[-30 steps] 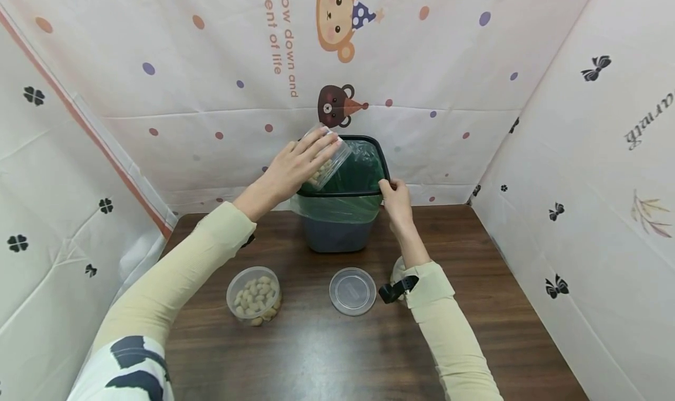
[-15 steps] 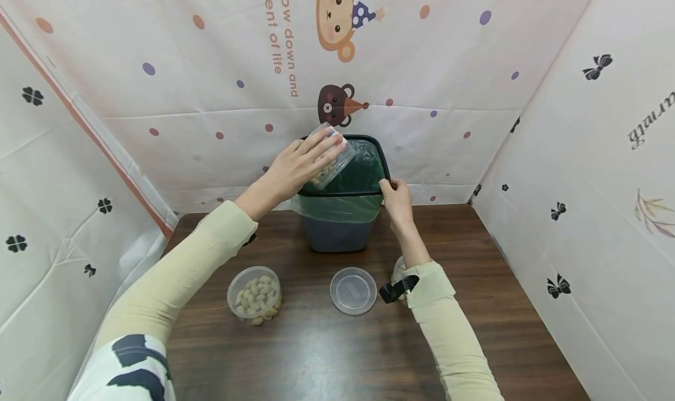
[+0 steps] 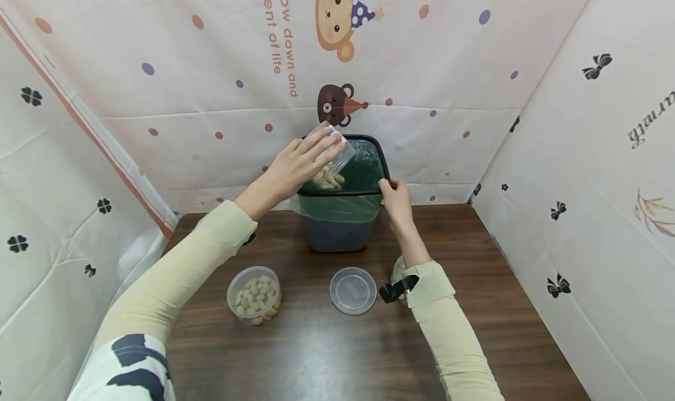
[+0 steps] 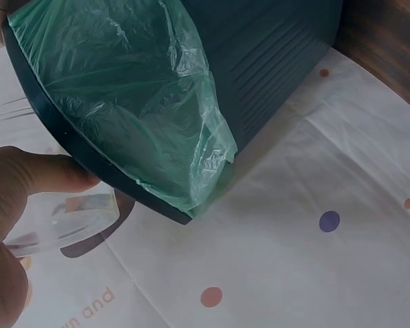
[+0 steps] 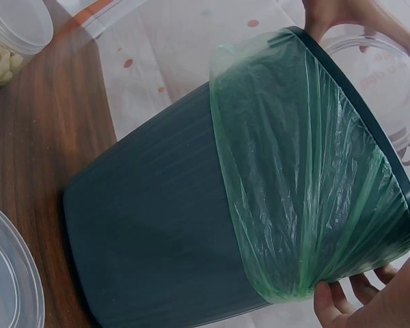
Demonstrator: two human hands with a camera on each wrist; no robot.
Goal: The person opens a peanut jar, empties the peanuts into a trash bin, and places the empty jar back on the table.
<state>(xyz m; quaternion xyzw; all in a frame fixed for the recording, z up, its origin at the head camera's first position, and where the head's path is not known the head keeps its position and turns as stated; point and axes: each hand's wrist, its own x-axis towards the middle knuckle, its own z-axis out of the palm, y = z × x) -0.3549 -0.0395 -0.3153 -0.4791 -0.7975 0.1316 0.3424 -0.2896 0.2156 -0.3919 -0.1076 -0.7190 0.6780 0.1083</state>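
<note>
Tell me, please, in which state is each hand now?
Left hand: holding the clear, round plastic jar.
Right hand: holding the dark, tapered, green-lined plastic bin near its top.

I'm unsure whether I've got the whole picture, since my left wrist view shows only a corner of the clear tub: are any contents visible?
Observer: Yes. The head view shows pale nuts at the lower end of the tilted clear tub, over the opening of the bin.

Operator: Thanks. My view barely catches the table. Is anything standing on its left side?

Observer: A second tub, with similar-looking nuts inside, stands on the table, left of the bin and nearer the person.
</note>
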